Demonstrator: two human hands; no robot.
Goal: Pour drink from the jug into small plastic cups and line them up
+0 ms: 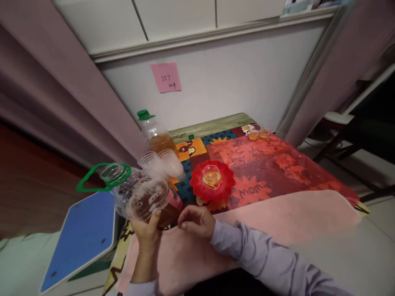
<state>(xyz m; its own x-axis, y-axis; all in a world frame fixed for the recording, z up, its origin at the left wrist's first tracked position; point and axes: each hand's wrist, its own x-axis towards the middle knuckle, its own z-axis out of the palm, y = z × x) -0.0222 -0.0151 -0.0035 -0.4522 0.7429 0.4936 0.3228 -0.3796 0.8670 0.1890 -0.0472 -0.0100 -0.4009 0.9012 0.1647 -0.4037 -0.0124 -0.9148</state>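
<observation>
An uncapped clear bottle point(151, 201) of brown liquid, with a green ring handle at its neck, leans left in the grasp of my left hand point(146, 232). Beside its lower part is my right hand point(197, 222), fingers curled; whether it touches the bottle or holds anything is unclear. Past the hands, a red scalloped plate point(197, 183) bears a clear cup point(211, 174) with some amber liquid. Stacked clear plastic cups point(171, 164) lie behind the held bottle. Farther back stands a second bottle point(160, 139), green-capped and partly filled with brown liquid.
Two small cups point(253, 135) of amber liquid stand at the table's far right. A green cap point(191, 136) lies near the back edge. Pink cloth point(277, 218) covers the near edge. A blue board point(86, 234) is at left, below a curtain.
</observation>
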